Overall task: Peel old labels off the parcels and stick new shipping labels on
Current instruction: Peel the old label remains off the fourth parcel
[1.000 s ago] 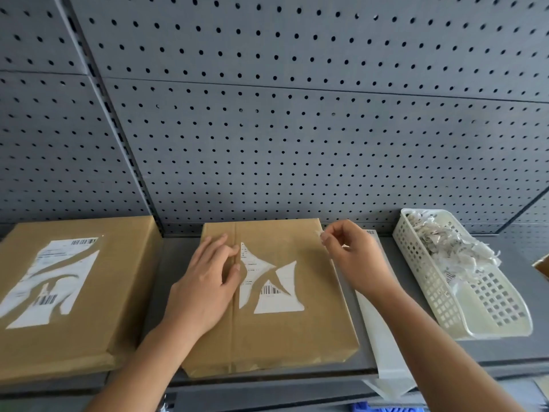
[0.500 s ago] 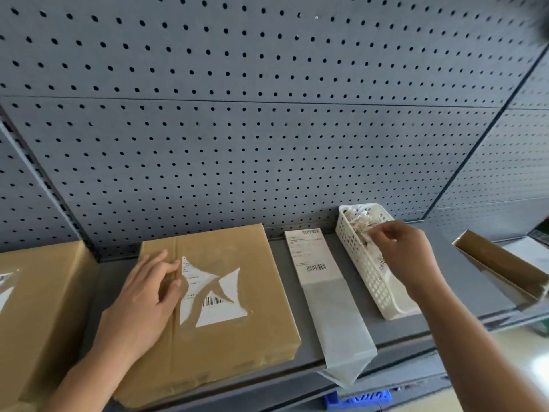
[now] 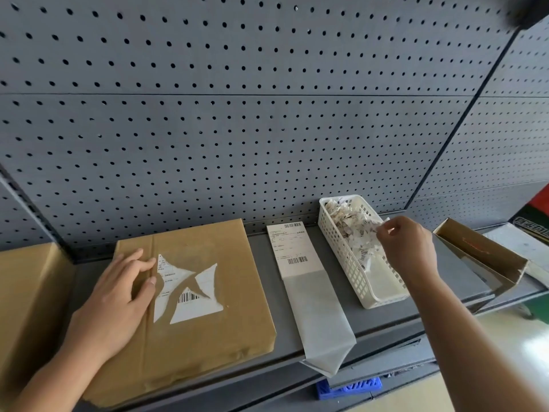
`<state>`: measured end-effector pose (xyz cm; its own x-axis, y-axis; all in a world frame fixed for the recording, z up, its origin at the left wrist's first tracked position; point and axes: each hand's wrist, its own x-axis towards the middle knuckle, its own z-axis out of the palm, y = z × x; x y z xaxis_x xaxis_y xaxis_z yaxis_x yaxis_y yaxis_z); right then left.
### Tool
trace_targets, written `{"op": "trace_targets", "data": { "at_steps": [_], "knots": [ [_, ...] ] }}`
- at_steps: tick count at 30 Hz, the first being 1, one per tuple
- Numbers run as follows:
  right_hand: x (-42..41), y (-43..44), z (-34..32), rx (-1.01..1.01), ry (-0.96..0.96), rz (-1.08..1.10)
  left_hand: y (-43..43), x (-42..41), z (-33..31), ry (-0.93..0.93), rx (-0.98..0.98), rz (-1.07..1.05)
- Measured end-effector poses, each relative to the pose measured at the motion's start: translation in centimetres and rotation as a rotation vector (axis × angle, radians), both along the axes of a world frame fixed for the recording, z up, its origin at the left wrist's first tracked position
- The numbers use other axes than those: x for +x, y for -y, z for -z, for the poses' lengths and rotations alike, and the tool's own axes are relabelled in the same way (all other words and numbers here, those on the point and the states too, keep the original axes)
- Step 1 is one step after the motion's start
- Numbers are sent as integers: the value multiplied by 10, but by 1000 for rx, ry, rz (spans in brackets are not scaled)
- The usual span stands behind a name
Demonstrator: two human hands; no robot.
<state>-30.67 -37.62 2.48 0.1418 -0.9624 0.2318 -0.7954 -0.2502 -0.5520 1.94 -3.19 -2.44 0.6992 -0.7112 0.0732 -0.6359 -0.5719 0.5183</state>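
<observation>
Not much of the person in shot, just two arms. The left hand [image 3: 118,292] and right hand [image 3: 407,248] are both bare, and so are the left forearm [image 3: 56,370] and right forearm [image 3: 481,346], skin right down to the bottom edge of the frame. Nails on the left hand look short and plain. Slim wrists, longish fingers. Whatever's worn higher up is out of frame.

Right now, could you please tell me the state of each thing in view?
parcel: lying flat, sealed.
old label: partly torn off, fragments left.
new label: unpeeled, on its backing, flat on the shelf.
basket: upright, partly filled with scraps.
left hand: flat, pressing the parcel.
right hand: over the basket, pinching a label scrap.
cardboard box: open, tilted.
</observation>
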Motion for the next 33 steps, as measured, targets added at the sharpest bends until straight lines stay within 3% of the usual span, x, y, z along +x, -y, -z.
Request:
{"op": "trace_targets", "data": {
  "at_steps": [10,15,23,33],
  "knots": [
    [6,5,10,-60,-57,-16,0,-1,0,-14,1,-13],
    [5,2,18,-45,-11,-42,-1,-2,0,-6,3,-9],
    [7,-4,8,-201,37,-92,-1,1,3,5,-4,-11],
    [2,-1,7,-226,64,-10,-2,2,4,-8,-21,9]
  ]
}}
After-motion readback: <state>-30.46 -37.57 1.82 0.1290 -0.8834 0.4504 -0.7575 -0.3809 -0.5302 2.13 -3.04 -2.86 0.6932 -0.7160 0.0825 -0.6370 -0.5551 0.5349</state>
